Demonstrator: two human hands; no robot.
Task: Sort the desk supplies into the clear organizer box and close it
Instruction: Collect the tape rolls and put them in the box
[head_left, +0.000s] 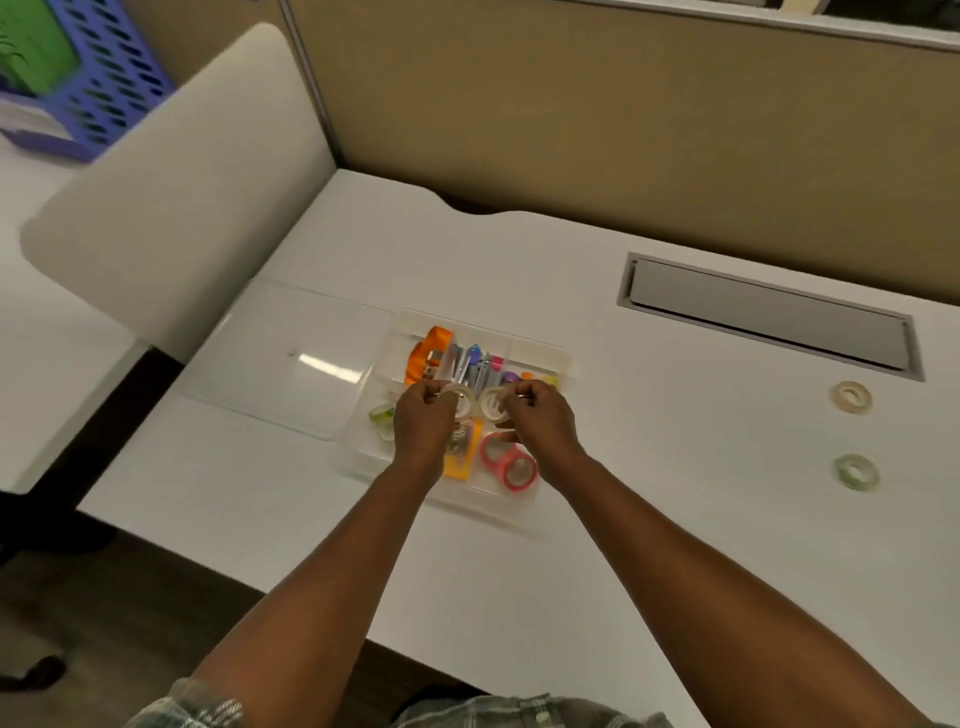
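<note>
The clear organizer box (550, 358) lies open on the white desk, its clear lid (291, 358) folded out flat to the left. Inside are an orange ribbon roll (423, 353), coloured pens (475, 364), pink tape rolls (511, 465), a yellow item (460, 457) and a greenish tape roll (382, 418). My left hand (423, 421) holds a whitish tape roll (462, 400) over the box. My right hand (540, 421) holds a second whitish tape roll (493, 404) right beside it. Out on the desk to the right lie a cream tape roll (851, 397) and a green tape roll (856, 472).
A grey cable hatch (769, 317) is set into the desk at the back right. A tan partition wall (623, 114) stands behind the desk. A white rounded panel (176, 197) rises at the left, with a purple perforated basket (104, 78) beyond it.
</note>
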